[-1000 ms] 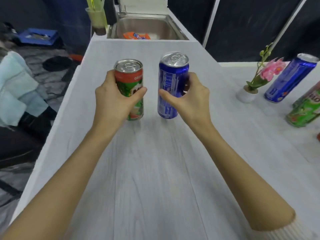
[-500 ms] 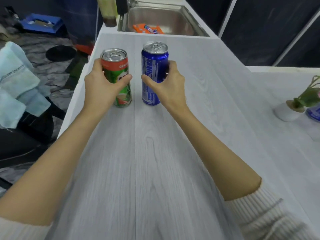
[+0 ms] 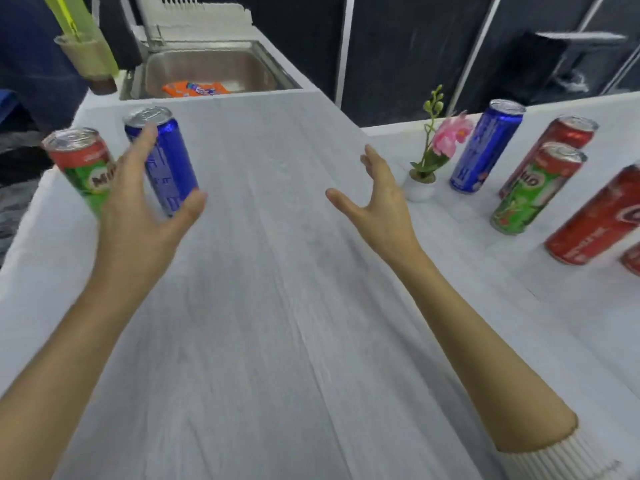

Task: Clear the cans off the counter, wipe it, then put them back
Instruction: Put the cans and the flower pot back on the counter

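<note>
Cans stand in two groups on a pale wood-grain counter, located here relative to the small white flower pot holding a pink bloom. Well to the left of the pot, near the counter's left edge, a green-and-red Milo can and a blue can stand on their bases, close together. The left hand is raised in front of this pair, fingers straight and spread, thumb held out, gripping neither. Whether a fingertip touches the blue can cannot be told. The right hand hovers between that pair and the pot, fingers splayed, holding nothing. The two hands are well apart.

Just right of the pot stands a second blue can. Farther right are a far red can, a second Milo can in front of it, a nearer red can and an edge-cropped red can. Beyond the pot and to its left, a steel sink contains an orange packet. A cup stands farther left again.
</note>
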`<state>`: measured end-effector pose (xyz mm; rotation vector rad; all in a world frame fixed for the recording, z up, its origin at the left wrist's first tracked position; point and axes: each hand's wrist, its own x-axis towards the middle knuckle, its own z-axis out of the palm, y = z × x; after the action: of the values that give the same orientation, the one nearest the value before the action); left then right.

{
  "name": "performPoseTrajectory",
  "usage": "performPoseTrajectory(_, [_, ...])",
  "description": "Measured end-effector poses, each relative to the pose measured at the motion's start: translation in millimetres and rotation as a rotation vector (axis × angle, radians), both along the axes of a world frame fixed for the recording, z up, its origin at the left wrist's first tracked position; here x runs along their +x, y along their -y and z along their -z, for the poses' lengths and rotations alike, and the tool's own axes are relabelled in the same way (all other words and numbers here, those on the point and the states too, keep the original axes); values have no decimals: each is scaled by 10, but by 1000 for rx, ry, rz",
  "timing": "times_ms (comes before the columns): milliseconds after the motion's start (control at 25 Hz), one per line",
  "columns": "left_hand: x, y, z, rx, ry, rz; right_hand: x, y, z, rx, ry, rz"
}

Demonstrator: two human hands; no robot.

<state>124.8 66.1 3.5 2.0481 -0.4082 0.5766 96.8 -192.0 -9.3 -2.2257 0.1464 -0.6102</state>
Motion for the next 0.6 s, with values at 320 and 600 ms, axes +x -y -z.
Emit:
performPoseTrajectory(320, [-800, 2397, 54, 94, -123, 568, -1444, 1530, 23, -10, 71, 403])
performPoseTrajectory(600, [-1224, 3889, 272, 217, -216, 806, -2140, 2654, 236, -47, 53, 675])
